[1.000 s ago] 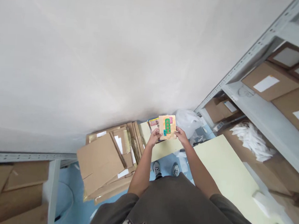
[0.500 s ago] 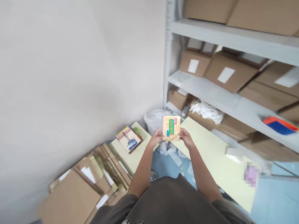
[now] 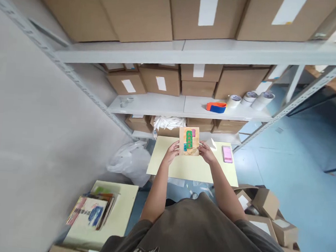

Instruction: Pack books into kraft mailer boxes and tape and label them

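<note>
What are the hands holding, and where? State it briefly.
A wooden puzzle board: left hand grips its lower left edge, right hand its lower right edge.

Cardboard boxes (image 3: 159, 80) on grey shelving (image 3: 183, 106), tape rolls (image 3: 249, 98), white bag (image 3: 129, 162), stacked books (image 3: 90, 211)

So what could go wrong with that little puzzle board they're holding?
The wooden puzzle board is held only by its edges, between the left hand and right hand, above the pale yellow table; it might slip and drop. It looks tilted, so the green piece, if loose, could slide out. The pink object lies close by on the table and could get knocked.
</note>
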Available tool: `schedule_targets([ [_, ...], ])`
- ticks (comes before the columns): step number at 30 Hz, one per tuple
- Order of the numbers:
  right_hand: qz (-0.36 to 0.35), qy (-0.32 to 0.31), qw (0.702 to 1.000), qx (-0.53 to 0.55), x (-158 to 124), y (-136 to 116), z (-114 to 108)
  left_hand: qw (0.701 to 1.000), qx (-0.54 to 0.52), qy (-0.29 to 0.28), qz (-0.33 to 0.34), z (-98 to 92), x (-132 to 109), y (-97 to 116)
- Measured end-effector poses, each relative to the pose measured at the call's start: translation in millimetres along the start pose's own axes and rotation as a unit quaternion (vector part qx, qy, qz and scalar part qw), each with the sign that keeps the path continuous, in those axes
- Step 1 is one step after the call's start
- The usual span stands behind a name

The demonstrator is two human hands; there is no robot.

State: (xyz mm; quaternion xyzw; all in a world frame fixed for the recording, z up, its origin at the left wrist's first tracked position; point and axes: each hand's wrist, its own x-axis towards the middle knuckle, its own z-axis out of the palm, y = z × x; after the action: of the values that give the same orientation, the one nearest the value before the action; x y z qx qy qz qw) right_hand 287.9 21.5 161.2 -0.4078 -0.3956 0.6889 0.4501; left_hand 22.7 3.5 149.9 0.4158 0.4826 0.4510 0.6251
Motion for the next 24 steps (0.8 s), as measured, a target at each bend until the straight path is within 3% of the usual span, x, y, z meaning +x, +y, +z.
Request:
schedule_targets([
  [3,-0.007,0.028,0.999,0.030,-5,-2,-17,0.999,0.021,-0.032,-0.005,15.3,21,2],
  [8,-0.030,0.078,0.996,0.043,-2,0,-10,0.996,0.076,-0.037,0.013,5.1,48,11],
  [12,-0.081,0.108,0.991,-0.004,6,0,15,0.980,0.175,0.007,0.098,1.4,59,26],
  [16,-0.143,0.110,0.977,-0.113,20,6,51,0.976,0.146,-0.068,0.147,14.2,59,34],
  [20,-0.184,0.118,0.947,-0.235,34,21,88,0.984,0.091,-0.049,0.142,16.0,59,34],
  [24,-0.206,0.120,0.924,-0.299,44,31,110,0.992,0.059,-0.032,0.108,-10.2,72,41],
])
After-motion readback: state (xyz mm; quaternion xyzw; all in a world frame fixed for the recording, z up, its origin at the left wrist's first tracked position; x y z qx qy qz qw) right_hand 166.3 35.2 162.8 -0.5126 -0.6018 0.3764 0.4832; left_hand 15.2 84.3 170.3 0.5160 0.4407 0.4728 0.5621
